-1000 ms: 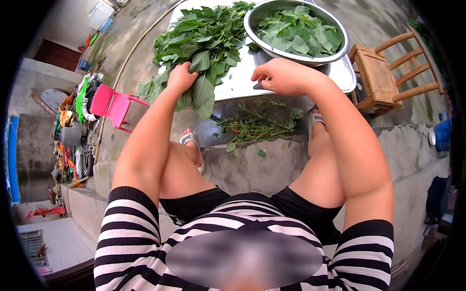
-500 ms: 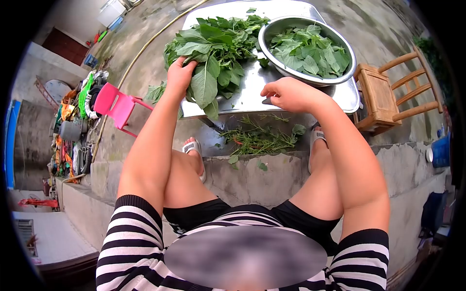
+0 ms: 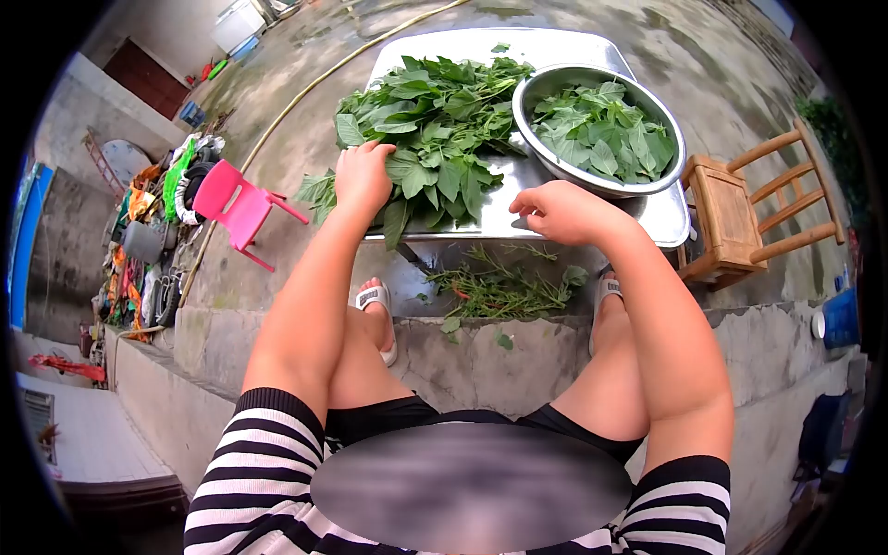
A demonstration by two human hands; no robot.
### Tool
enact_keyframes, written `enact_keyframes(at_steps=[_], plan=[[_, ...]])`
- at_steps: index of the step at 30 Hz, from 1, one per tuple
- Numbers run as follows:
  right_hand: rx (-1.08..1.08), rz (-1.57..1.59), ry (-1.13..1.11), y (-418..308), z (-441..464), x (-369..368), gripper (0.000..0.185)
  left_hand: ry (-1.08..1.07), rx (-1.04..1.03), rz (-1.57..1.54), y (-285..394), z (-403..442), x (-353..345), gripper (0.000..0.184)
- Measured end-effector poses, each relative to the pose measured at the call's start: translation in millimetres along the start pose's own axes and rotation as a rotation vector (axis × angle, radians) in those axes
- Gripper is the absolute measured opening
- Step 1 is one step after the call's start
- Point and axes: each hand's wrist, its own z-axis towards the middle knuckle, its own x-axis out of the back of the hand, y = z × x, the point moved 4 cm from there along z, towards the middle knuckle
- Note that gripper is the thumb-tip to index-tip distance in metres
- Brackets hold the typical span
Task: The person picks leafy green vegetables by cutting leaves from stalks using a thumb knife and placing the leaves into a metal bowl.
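A heap of leafy greens (image 3: 435,120) covers the left half of the metal table (image 3: 495,208). My left hand (image 3: 363,174) rests at the heap's near left edge, its fingers curled over the leaves and closed on some of them; the fingertips are partly hidden. Above the table's front edge, right of the heap, my right hand (image 3: 566,213) hovers with loosely bent fingers, thumb and forefinger apart. A small dark piece shows at its thumb, too little to name. Just beyond it stands a metal basin (image 3: 680,162) of picked leaves (image 3: 606,134).
Discarded stems (image 3: 499,287) lie on the ground under the table's front edge, between my sandalled feet. A pink chair (image 3: 239,211) stands left, a wooden chair (image 3: 726,208) right. A hose (image 3: 310,88) runs along the concrete behind; piled clutter (image 3: 153,231) lies farther left.
The view has tilted, so the table sits lower in it. My left hand has shifted over the heap, and the large hanging leaf beside it has dropped back. My right hand stays near the basin.
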Motion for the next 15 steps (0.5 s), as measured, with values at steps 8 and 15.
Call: enact_keyframes(at_steps=[8,15], plan=[[0.025,-0.003,0.018,3.8,3.9,-4.2,0.034,0.261,-0.236,-0.280,47.3,3.0,16.9,0.010],[0.011,0.010,-0.013,-1.8,3.7,-5.2,0.034,0.033,-0.229,0.022,52.0,0.3,-36.6,0.019]])
